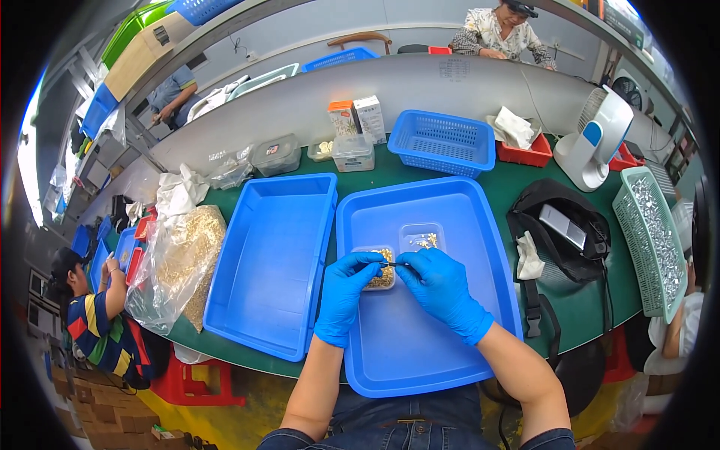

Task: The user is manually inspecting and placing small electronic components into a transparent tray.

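Both my hands wear blue gloves and meet above a blue tray. My left hand (347, 294) is closed in a pinch at one end of a thin dark rod-like piece (390, 264). From the other side my right hand (437, 286) pinches the same piece; its exact kind is too small to tell. Under my fingers stands a small clear container (384, 283) full of tiny gold-coloured parts, partly hidden by my hands. Just beyond sits a second clear container (422, 234) with fewer such parts. Both stand in the blue tray (427, 364).
Left of the tray lies a deeper blue bin (262, 262), then a clear bag of small tan parts (191, 251). Behind stands a blue basket (442, 142). To the right are a black bag (559, 225), a white fan (596, 142) and a green basket of silvery parts (649, 240).
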